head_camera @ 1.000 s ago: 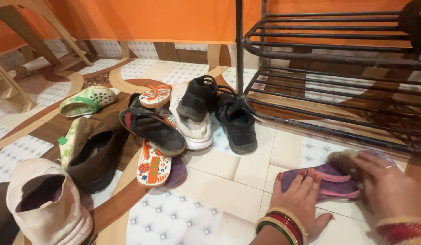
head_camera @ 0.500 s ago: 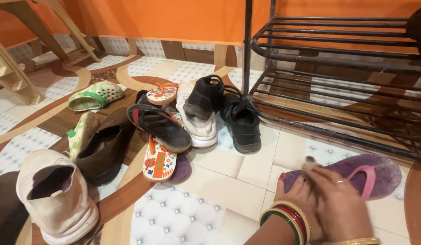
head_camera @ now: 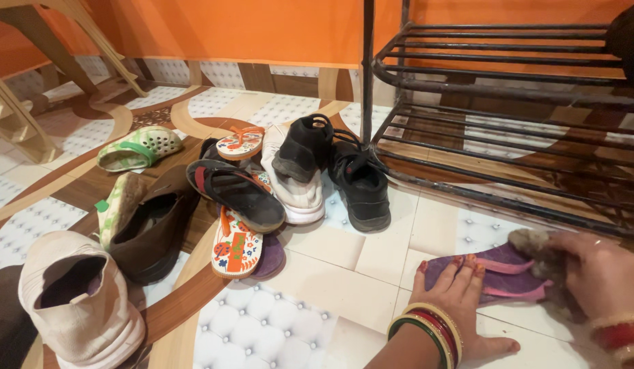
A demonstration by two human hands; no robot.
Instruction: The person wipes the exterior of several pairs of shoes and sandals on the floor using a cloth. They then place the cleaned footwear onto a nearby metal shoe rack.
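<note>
**Purple flip-flop pinned flat again beside the shoe rack**

Half a second ago both hands were bunched together over the purple flip-flop (head_camera: 498, 277), covering much of it. Now they have spread apart: the left hand (head_camera: 460, 307) lies with fingers extended and pressed on the heel end of the sole, while the right hand (head_camera: 594, 273) is closed around a tuft of grey-brown cloth (head_camera: 539, 249) resting on the toe end. The sandal has also slid nearer the black metal shoe rack (head_camera: 501, 116) than it lay a second ago, and sits on the floor tile just in front of the rack's lowest rail. Judging by the cloth against the strap, the wiping has moved on to the front part of the sandal.

The flip-flop is thin and flat, matt purple with pink Y-straps, probably soft rubber. The cloth looks fuzzy and worn. The rack is made of round, glossy bars, and its two visible shelves are mostly bare. To the left of the rack lie a pair of black lace-up shoes (head_camera: 361, 181), a white sneaker (head_camera: 296, 195), a printed orange child's flip-flop (head_camera: 235, 246) and a green perforated clog (head_camera: 139, 147), all on glossy patterned tile.
</note>
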